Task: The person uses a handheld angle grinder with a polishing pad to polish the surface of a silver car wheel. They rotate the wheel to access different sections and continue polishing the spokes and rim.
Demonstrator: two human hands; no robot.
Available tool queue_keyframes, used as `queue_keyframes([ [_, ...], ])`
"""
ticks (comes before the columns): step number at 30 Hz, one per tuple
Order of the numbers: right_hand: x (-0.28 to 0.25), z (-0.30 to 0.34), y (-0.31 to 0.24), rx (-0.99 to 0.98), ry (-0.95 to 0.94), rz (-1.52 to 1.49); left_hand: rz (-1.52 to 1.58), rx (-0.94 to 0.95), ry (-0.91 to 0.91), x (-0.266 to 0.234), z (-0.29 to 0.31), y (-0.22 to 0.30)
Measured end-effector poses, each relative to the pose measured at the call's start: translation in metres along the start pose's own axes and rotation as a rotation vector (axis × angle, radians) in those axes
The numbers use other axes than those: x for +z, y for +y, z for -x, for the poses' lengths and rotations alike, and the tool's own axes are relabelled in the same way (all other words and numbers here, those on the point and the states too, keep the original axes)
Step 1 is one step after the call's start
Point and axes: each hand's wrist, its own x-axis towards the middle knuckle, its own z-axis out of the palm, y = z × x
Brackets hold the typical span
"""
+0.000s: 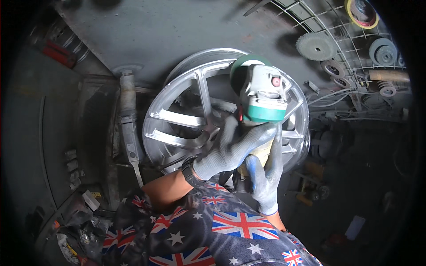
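Note:
Both my hands wear pale grey gloves and hold an angle grinder (265, 95) with a white-grey head and a green band. My left hand (228, 148) wraps the near side of its body, and a dark watch circles that wrist. My right hand (267, 177) grips the rear, where a yellowish wrapped part shows between the fingers. At the grinder's far end, a green-edged disc (249, 59) lies over the upper spokes of a silver alloy wheel (177, 118). Whether the disc touches the metal I cannot tell. The wheel faces me, its lower right partly hidden by my hands.
A wire rack (335, 37) at the upper right carries a round grey abrasive wheel (316, 46) and other discs. Cables (330, 99) run beneath it. Left of the wheel stands a metal post (128, 95). Clutter and plastic bags (80, 221) lie at the lower left.

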Motion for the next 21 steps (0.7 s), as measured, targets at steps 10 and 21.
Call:
queue_keyframes([
  [10,-0.004,0.004,0.005,0.013,0.051,0.04,0.089,-0.054,-0.062,0.004,0.003,0.004],
  [21,-0.005,0.005,0.01,0.001,0.06,-0.012,-0.061,0.082,-0.118,0.002,-0.001,0.0],
])
